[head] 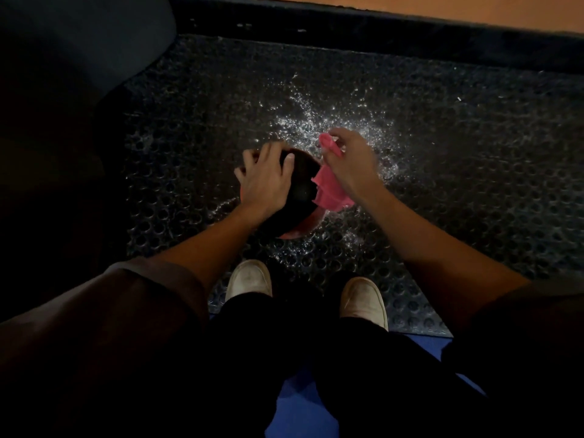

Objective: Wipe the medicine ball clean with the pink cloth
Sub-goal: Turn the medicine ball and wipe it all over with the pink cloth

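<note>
The medicine ball [301, 184] sits on the rubber mat [442, 153] under the left hand [265, 178], whose spread fingers press its top. It is likely heavy and prone to roll, so steadying from above suits it. The right hand [350, 162] pinches the pink cloth [330, 188] — limp, light — which hangs below that grip against the ball's side. Dim light hides the ball's surface.

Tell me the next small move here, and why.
Probably sweep the cloth leftward across the bare middle of the ball. The right hand grips the cloth at the ball's right edge, much of it hanging loose, while the left hand rests spread on the ball's left side, seemingly steadying it.
</note>
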A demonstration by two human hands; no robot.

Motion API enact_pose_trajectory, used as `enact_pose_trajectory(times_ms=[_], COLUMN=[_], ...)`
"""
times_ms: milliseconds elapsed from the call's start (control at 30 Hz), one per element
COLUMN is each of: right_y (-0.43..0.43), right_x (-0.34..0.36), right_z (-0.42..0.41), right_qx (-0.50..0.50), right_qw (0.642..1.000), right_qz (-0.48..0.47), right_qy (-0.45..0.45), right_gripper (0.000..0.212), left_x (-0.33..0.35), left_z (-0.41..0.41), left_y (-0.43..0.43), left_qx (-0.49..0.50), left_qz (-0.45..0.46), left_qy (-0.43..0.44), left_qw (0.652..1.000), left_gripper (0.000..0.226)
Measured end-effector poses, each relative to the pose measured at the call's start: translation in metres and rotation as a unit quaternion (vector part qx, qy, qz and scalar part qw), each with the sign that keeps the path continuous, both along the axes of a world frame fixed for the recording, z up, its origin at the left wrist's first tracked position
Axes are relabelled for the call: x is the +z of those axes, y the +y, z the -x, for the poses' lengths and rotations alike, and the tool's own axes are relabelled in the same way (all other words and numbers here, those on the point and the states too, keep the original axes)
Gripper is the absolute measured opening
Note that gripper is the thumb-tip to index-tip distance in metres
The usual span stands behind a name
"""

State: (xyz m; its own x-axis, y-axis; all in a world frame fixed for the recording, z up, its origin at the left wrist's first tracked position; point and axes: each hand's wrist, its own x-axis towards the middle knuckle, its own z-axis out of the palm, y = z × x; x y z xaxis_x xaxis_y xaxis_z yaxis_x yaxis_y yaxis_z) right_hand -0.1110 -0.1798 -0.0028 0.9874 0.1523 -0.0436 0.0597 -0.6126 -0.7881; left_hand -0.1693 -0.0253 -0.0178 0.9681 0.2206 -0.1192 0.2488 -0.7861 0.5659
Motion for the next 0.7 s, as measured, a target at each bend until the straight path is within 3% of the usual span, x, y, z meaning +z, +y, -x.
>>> enact_pose_trajectory(times_ms=[200, 367, 567, 700], right_y=[0.022, 0.006, 0.019, 0.011], right_x=[-0.006, -0.021, -0.007, -0.015], right_z=[0.013, 0.01, 0.021, 0.012], right_qx=[0.132, 0.068, 0.145, 0.1], right_qw=[0.991, 0.996, 0.987, 0.995], right_qz=[0.01, 0.05, -0.072, -0.003], right_qy=[0.0, 0.025, 0.002, -0.02], right_gripper=[0.019, 0.021, 0.012, 0.014], left_x=[-0.011, -0.013, -0.013, -0.009], left_z=[0.011, 0.013, 0.006, 0.005], left_y=[0.013, 0.025, 0.033, 0.023], left_qx=[0.011, 0.012, 0.033, 0.011], left_qz=[-0.006, 0.02, 0.015, -0.015], left_qy=[-0.03, -0.036, -0.016, -0.013], left_qw=[0.999, 0.999, 0.999, 1.0], left_gripper=[0.03, 0.026, 0.03, 0.031])
